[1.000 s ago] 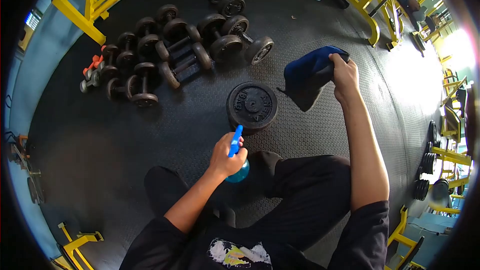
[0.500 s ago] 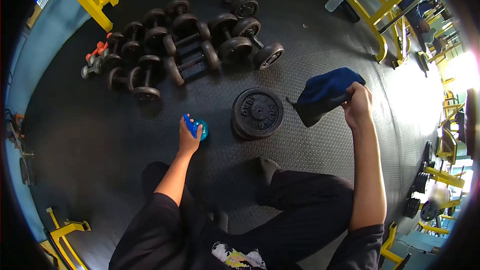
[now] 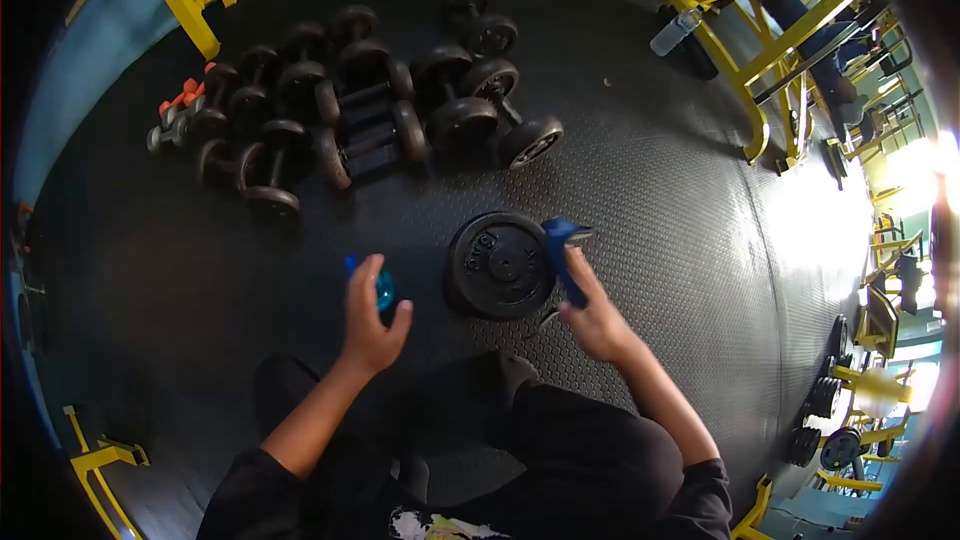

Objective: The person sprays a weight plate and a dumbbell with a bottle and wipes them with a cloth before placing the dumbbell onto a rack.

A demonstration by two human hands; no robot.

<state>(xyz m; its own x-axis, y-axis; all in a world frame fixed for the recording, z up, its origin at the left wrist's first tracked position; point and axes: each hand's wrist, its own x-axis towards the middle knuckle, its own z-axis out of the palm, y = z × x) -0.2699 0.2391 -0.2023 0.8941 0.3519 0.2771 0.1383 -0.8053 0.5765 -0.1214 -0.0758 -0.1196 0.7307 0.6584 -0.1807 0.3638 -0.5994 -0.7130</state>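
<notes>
My left hand (image 3: 373,325) is open, thumb and fingers apart, just in front of a teal bottle (image 3: 385,289) with a blue part at its top left. The fingers partly hide the bottle, and no grip on it shows. My right hand (image 3: 592,308) holds a blue cloth item (image 3: 561,252), folded narrow and slightly blurred, at the right edge of the stacked black weight plates (image 3: 503,265). A thin curved strip shows below the cloth, beside the plates.
Rows of dumbbells (image 3: 462,118) lie beyond the plates, with small orange ones (image 3: 183,98) at the far left. A clear bottle (image 3: 675,32) stands near a yellow frame (image 3: 750,75) at upper right. A person's dark-clothed leg rests on a bench there.
My left hand has let go of the teal bottle and opened. My right hand has moved left and down to the plates with the blue cloth. The view has shifted slightly.
</notes>
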